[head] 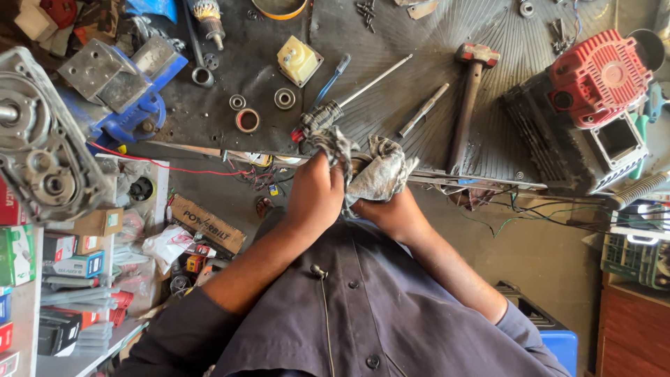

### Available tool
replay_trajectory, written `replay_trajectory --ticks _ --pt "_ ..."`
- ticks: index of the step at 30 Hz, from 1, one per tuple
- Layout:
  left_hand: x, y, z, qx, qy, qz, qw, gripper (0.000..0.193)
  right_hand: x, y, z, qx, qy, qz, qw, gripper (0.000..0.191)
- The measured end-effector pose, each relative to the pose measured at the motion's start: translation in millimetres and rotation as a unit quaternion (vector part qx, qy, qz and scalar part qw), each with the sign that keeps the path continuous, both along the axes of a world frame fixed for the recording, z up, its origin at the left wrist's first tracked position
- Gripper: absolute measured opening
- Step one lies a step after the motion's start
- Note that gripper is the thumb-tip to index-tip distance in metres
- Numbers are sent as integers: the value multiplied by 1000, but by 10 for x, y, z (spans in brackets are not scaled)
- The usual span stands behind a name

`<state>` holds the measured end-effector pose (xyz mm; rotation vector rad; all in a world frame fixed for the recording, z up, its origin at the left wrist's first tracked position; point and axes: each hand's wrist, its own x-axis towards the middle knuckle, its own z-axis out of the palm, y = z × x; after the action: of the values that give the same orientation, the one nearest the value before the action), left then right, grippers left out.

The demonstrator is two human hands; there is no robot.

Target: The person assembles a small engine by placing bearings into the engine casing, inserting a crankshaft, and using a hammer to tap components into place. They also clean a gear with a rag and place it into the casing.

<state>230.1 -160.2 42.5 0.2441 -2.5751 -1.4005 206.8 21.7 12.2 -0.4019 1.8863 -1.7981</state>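
Both hands curled close together, gripping grey rag

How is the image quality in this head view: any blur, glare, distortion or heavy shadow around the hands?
Head view: even, soft daylight, no harsh glare; left hand, right hand and grey rag are sharp; wide-angle distortion bends the workbench edge and stretches the metal housing at the left margin; the floor below sits in dimmer shade.

Even, soft daylight, faint shadows, sharp centre, wide-angle bending at the edges, no glare.
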Motion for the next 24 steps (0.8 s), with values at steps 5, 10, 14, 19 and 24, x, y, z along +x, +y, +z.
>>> replay_trajectory --ticks 5,10,14,19,24 --pt "5 -48 161 -22 -40 -114 992 15 95 -15 -213 95 199 -97 971 34" --pt "123 -23 365 149 139 -184 962 34 -50 47 -380 -12 128 -181 975 25" --pt "134 30 334 142 6 -80 987 26 -109 45 -400 -20 31 -233 972 14" --pt "24 -76 181 79 19 27 996 13 93 72 -223 8 60 -71 996 21" --pt "-63 -176 90 27 -46 -13 998 23 177 -23 -74 -30 58 4 998 31"
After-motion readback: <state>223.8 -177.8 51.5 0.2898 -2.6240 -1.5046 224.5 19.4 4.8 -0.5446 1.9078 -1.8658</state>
